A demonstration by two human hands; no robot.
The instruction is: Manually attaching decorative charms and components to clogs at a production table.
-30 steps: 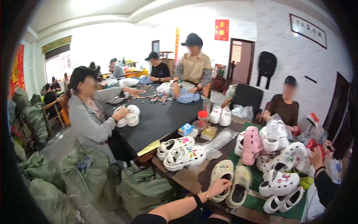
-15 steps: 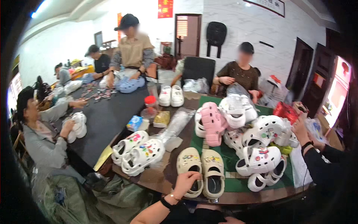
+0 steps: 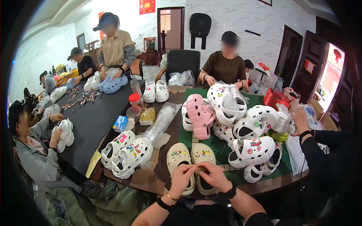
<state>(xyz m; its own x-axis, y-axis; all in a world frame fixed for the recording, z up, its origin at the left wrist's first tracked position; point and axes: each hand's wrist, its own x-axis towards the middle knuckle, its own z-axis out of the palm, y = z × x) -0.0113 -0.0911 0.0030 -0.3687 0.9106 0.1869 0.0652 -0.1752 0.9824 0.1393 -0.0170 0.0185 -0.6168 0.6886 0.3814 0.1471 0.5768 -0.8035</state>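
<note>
A pair of beige clogs [image 3: 178, 154] with small colourful charms on the toes stands side by side at the table's near edge. Over their openings, my left hand [image 3: 183, 177] and my right hand [image 3: 214, 177] meet with fingertips pinched together. Whatever sits between the fingers, if anything, is too small to make out. My hands partly cover the heel straps and insides of the clogs. To the left lies a pair of white clogs [image 3: 132, 157] with bright charms. On the right are white clogs [image 3: 253, 152] decorated with charms.
A pink clog [image 3: 199, 115] leans among piled white clogs on a green mat [image 3: 226, 174]. Clear plastic bags [image 3: 163, 119], a red-lidded jar [image 3: 134, 101] and a blue packet [image 3: 120, 123] lie left of centre. A co-worker's hand [image 3: 300, 119] reaches in at right; other people work around the dark table.
My right hand has come up from the lower edge to meet my left hand over the beige clogs. The view has shifted, and the co-worker opposite has both hands at the white clogs.
</note>
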